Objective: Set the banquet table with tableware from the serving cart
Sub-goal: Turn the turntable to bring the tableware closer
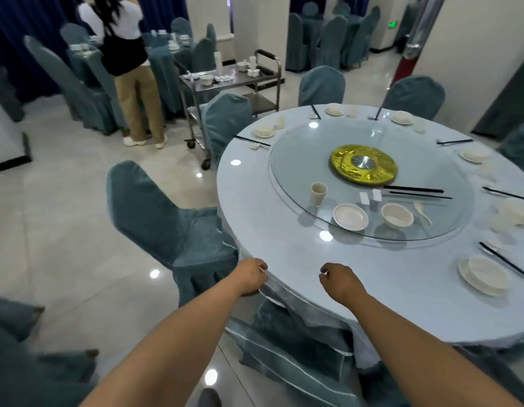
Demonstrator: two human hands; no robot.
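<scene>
Two hands, the left hand [250, 276] and right hand [340, 280], hovered loosely curled and held nothing at the near edge of the round banquet table [284, 230], the steel serving cart [234, 80] with remaining tableware stood beyond its far left side.

Bare forearms and hands, no sleeves, rings or watch.

We count one round tabletop [284, 230], one glass turntable [299, 160], one cup [318, 193], one plate [350, 217], one bowl [397, 214] and one spoon [422, 211] on it, plus one serving cart [234, 83].
</scene>
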